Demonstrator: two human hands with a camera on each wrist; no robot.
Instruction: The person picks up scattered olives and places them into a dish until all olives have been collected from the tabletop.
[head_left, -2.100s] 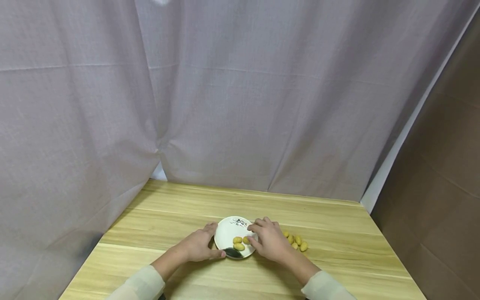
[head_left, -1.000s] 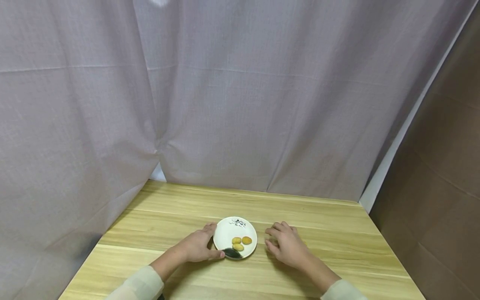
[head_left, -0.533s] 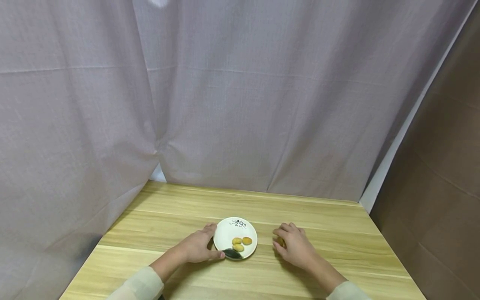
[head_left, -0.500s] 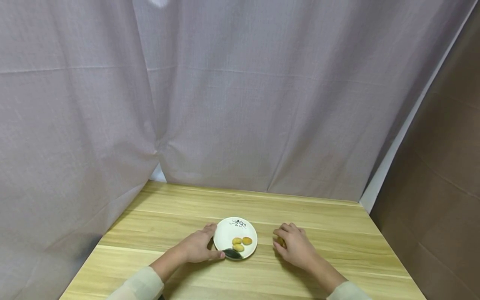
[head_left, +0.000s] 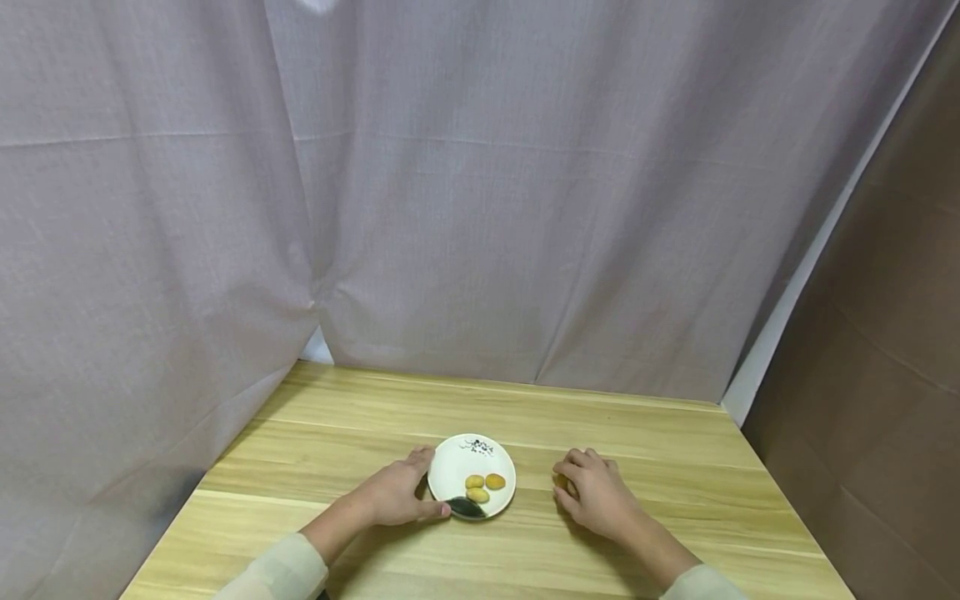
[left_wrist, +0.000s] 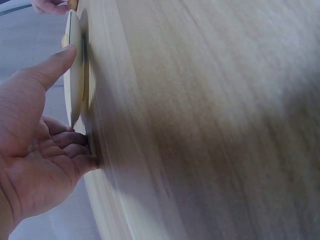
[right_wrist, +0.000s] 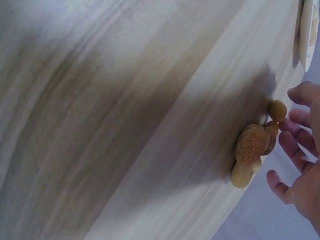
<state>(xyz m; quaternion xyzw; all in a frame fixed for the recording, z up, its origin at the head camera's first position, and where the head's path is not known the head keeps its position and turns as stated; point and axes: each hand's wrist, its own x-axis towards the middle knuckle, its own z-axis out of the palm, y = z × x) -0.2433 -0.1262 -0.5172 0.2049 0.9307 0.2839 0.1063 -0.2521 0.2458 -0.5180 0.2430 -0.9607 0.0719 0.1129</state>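
Note:
A white plate (head_left: 453, 462) with a dark leaf patch and a floral print sits on the table, bearing 3 yellow to orange peanuts (head_left: 477, 495). My left hand (head_left: 393, 492) holds the plate at its left side; in the left wrist view the thumb lies on the rim and the bent fingers meet the edge. To the right of the plate, my right hand (head_left: 596, 496) hovers beside more peanuts (right_wrist: 251, 145), which have a wrinkled tan surface. Its fingertips are at a small round one (right_wrist: 278, 110), and the thumb stands apart. In the head view the hand hides most of this group.
The wooden table (head_left: 360, 417) runs back to a grey curtain (head_left: 465, 250). A brown panel (head_left: 862, 417) borders the right side, and another fall of curtain (head_left: 150, 292) borders the left.
My right hand has moved from over the plate to the right, to the loose peanuts. The orange peanut it touched now lies on the plate. My left hand stays at the plate.

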